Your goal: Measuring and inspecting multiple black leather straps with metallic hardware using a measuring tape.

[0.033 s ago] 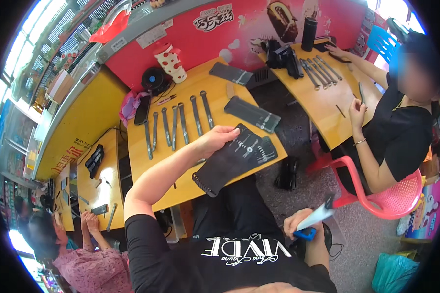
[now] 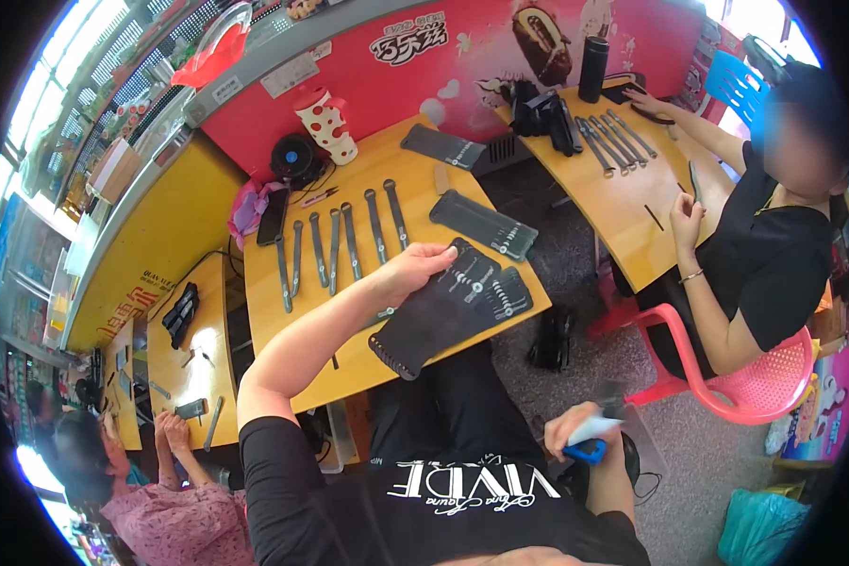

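Fingers (image 2: 441, 253) of the left hand (image 2: 415, 266) lie bent over the upper edge of a black tool roll (image 2: 448, 311), pressing on it rather than closing around it, with the forearm stretched out across the yellow surface (image 2: 274, 325). That tool roll lies open and tilted at the near right corner of the surface, part of it hanging past the edge, and small metal pieces sit in its pockets under the fingertips. The right hand (image 2: 575, 429) is low beside the person's lap, well apart from the surface, its fingers wrapped around a white object with a blue end (image 2: 590, 443); what kind of tool it is cannot be told. Beyond the left hand, a row of grey wrenches (image 2: 340, 241) lies side by side on the surface, apart from the roll. A second black tool roll (image 2: 486, 224) lies closed just beyond the first, and a third (image 2: 441, 146) lies nearer the red wall. A small black fan (image 2: 294, 158) and a white cup with red dots (image 2: 327, 124) stand at the far edge, with a dark phone (image 2: 274, 215) on a pink cloth beside them. To the right, another person in black (image 2: 774, 255) sits on a pink plastic chair (image 2: 755, 377) at a second yellow surface (image 2: 623, 203) carrying more wrenches.
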Motion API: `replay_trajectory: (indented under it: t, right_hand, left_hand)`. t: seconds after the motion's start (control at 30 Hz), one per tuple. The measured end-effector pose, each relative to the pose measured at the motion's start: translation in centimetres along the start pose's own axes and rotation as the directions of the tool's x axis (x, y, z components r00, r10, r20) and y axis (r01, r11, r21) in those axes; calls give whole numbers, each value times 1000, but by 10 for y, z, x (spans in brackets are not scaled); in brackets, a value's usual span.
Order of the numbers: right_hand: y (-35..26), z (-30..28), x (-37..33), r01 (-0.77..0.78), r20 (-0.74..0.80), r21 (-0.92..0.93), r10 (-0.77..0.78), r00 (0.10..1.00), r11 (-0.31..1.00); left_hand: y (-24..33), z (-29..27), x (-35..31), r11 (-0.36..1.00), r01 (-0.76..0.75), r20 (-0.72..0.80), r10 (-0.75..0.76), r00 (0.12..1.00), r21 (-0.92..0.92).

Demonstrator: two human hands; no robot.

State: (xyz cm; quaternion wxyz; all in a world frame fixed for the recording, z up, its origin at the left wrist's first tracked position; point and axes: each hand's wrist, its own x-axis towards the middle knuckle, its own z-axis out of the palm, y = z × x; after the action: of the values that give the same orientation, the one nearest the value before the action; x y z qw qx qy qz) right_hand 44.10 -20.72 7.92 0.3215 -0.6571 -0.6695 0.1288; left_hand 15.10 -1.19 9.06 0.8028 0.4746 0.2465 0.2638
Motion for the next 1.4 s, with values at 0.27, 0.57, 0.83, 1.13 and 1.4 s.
replay_trajectory:
  t: [0.27, 0.57, 0.83, 1.13, 1.4]
  right_hand:
    - [10, 20, 15, 9, 55, 47, -11, 998, 999]
    - [61, 58, 50, -161, 253, 404, 59, 966, 900]
    - [102, 86, 72, -563, 445, 681, 347, 826, 468]
    - [126, 138, 119, -573, 407, 546, 404, 819, 611]
    - [110, 131, 116, -525, 493, 834, -199, 847, -168]
  left_hand:
    - [-3, -14, 2, 998, 69, -56, -69, 996, -12]
    - [1, -45, 44, 985, 152, -59, -147, 987, 80]
    - [18, -106, 167, 969, 247, 16, -247, 969, -14]
    - [-8, -170, 246, 936, 347, 63, -344, 937, -57]
    - [-28, -192, 252, 930, 366, -40, -367, 929, -30]
